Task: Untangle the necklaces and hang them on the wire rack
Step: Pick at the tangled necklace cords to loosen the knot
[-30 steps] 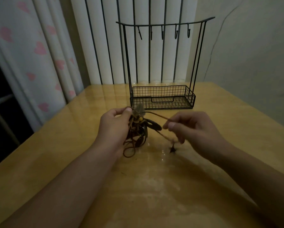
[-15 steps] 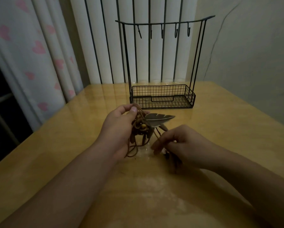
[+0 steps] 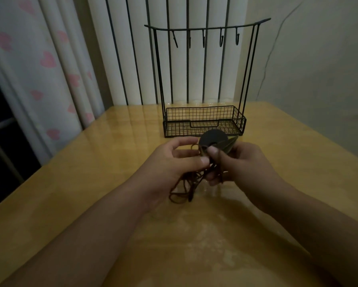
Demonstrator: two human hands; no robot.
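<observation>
A tangle of brown cord necklaces [image 3: 186, 186] hangs between my hands above the wooden table [image 3: 103, 162]. My left hand [image 3: 174, 162] pinches the cords from the left. My right hand [image 3: 242, 164] grips them from the right, thumb beside a dark round disc pendant [image 3: 213, 137] and a leaf-shaped pendant [image 3: 229, 143] that stick up above the fingers. Cord loops droop onto the table below my left hand. The black wire rack [image 3: 205, 121] stands just behind, with several bare hooks [image 3: 204, 40] along its top bar.
The rack's mesh basket [image 3: 167, 126] sits at its foot. A heart-patterned curtain [image 3: 39, 63] hangs at the left past the table edge. White vertical panels [image 3: 130, 59] and a grey wall [image 3: 319, 59] stand behind.
My right hand has come up from the table and closed in on the bundle beside my left hand. The round disc pendant now shows on top; the leaf has swung right.
</observation>
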